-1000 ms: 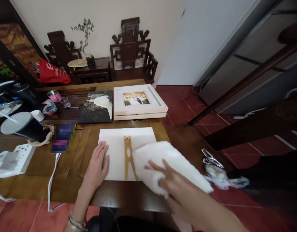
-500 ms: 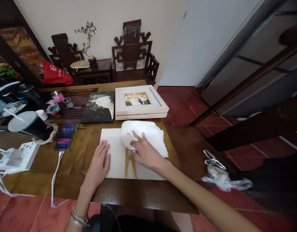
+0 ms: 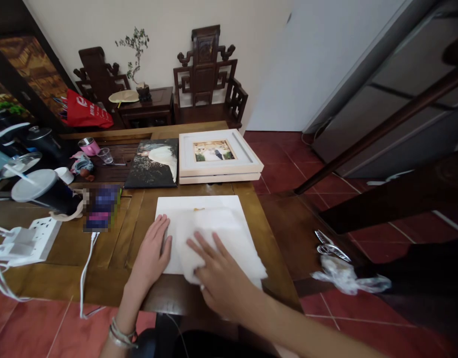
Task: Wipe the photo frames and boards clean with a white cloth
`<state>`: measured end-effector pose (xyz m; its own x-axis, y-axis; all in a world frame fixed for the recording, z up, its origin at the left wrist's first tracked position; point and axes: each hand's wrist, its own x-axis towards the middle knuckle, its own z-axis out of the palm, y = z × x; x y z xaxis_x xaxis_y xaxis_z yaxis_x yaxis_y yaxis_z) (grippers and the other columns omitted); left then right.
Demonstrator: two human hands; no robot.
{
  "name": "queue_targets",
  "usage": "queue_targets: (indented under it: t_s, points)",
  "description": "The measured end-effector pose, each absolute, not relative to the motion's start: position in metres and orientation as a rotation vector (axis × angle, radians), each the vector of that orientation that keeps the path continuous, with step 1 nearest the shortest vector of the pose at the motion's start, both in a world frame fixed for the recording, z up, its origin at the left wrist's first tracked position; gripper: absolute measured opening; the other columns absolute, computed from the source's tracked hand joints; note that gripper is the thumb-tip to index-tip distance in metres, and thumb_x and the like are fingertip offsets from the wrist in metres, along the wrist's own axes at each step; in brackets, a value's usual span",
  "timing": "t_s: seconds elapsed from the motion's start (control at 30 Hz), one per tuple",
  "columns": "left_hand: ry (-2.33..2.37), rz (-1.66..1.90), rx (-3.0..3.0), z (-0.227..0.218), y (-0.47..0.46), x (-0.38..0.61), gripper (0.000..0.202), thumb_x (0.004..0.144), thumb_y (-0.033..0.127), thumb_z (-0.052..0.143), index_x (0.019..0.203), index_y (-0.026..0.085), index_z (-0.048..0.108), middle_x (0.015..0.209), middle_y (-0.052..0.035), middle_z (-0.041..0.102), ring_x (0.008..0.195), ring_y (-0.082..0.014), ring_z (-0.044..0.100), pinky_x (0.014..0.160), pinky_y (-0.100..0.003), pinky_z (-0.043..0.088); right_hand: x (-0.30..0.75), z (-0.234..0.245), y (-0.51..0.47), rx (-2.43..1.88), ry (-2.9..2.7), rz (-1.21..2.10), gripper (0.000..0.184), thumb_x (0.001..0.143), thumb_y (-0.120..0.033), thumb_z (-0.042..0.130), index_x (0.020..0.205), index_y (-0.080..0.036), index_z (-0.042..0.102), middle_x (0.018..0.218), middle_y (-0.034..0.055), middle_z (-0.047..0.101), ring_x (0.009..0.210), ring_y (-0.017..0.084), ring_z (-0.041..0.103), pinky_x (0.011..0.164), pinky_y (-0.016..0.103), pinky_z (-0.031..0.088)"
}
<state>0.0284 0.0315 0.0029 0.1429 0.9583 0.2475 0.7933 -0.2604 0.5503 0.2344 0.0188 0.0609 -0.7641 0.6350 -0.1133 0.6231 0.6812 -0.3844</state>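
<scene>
A white board (image 3: 199, 201) lies flat at the table's front edge. My left hand (image 3: 153, 243) rests on the board's left side, fingers stretched out and holding nothing. Under my right hand (image 3: 223, 278) is a folded white cloth (image 3: 241, 238) with a ragged edge, perhaps a paper towel. My right fingers press it onto the board, smeared a little by motion, the thumb tucked at the cloth's near edge. The tip of a gold shape (image 3: 199, 209) shows above the cloth; the rest is covered.
Behind the board lie stacked white picture frames (image 3: 219, 169) and a dark photo panel (image 3: 154, 166). Left are a phone (image 3: 102, 209) on a cable, a lidded cup (image 3: 45, 191) and a power strip (image 3: 38, 241). Scissors (image 3: 331, 246) and a plastic bag (image 3: 340, 276) lie at right.
My right hand has moved the cloth toward me across the board. The cloth now covers the gold shape's legs, and its top tip shows. My left hand has stayed in place.
</scene>
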Motion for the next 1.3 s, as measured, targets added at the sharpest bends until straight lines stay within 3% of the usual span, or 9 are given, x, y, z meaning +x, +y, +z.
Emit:
queue_targets:
  t_s: [0.13,0.27,0.4,0.5,0.6,0.77,1.0,1.3]
  points:
    - [1.733,0.949,1.934,0.012,0.031,0.03,0.043,0.099,0.033,0.03,0.133,0.015,0.049,0.139,-0.0131,0.051,0.133,-0.0227,0.043,0.113,-0.046,0.032,0.207,0.053,0.06,-1.245,-2.804,0.4,0.03,0.084,-0.015,0.051,0.106,-0.012,0.07,0.148,0.0204,0.036,0.14,0.041,0.02,0.109,0.067,0.016]
    - [1.629,1.169,1.826,0.016,0.027,0.032,0.05,0.1,0.04,0.022,0.145,0.02,0.033,0.151,-0.0086,0.036,0.14,-0.0209,0.032,0.117,-0.043,0.024,0.189,0.047,0.065,-0.989,-2.89,0.288,0.029,0.084,-0.017,0.05,0.103,-0.013,0.072,0.148,0.0195,0.037,0.139,0.043,0.022,0.107,0.069,0.014]
    - [1.546,1.247,1.842,0.011,0.024,0.031,0.057,0.099,0.048,0.013,0.149,0.023,0.023,0.155,-0.0062,0.029,0.144,-0.0219,0.023,0.119,-0.043,0.018,0.207,0.055,0.032,-0.547,-2.958,0.408,0.027,0.082,-0.02,0.052,0.097,-0.014,0.074,0.146,0.018,0.041,0.139,0.039,0.025,0.111,0.064,0.013]
    - [1.52,1.144,1.92,0.007,0.024,0.03,0.061,0.098,0.052,0.015,0.15,0.021,0.021,0.155,-0.0085,0.027,0.143,-0.0238,0.024,0.118,-0.045,0.019,0.232,0.07,0.011,-0.521,-2.993,0.627,0.028,0.078,-0.023,0.055,0.098,-0.016,0.073,0.139,0.014,0.051,0.136,0.034,0.032,0.113,0.058,0.015]
    - [1.533,1.008,2.002,0.003,0.024,0.03,0.056,0.099,0.045,0.021,0.149,0.02,0.025,0.154,-0.0094,0.03,0.142,-0.0234,0.027,0.117,-0.046,0.022,0.247,0.081,0.013,-0.707,-2.969,0.724,0.028,0.076,-0.021,0.055,0.097,-0.017,0.073,0.134,0.0127,0.057,0.134,0.031,0.037,0.115,0.054,0.014]
    - [1.639,0.867,2.068,-0.001,0.028,0.031,0.046,0.099,0.031,0.028,0.14,0.016,0.042,0.147,-0.012,0.042,0.139,-0.0223,0.034,0.116,-0.048,0.025,0.235,0.073,0.068,-1.069,-2.873,0.525,0.031,0.077,-0.016,0.051,0.103,-0.015,0.068,0.135,0.0154,0.054,0.134,0.031,0.037,0.112,0.055,0.019]
    - [1.686,0.838,2.183,0.001,0.032,0.035,0.036,0.094,0.023,0.042,0.127,0.016,0.055,0.132,-0.0149,0.057,0.129,-0.0258,0.048,0.113,-0.052,0.032,0.174,0.065,0.117,-0.994,-2.752,0.428,0.03,0.08,-0.012,0.041,0.099,-0.012,0.065,0.105,0.0164,0.067,0.12,0.029,0.049,0.104,0.052,0.028]
    - [1.675,0.883,2.198,-0.003,0.033,0.032,0.04,0.092,0.02,0.045,0.131,0.015,0.052,0.14,-0.0146,0.05,0.134,-0.0251,0.042,0.112,-0.051,0.035,0.23,0.067,0.123,-1.377,-2.624,0.528,0.025,0.08,-0.009,0.04,0.091,-0.012,0.062,0.09,0.0145,0.067,0.098,0.028,0.059,0.095,0.041,0.038]
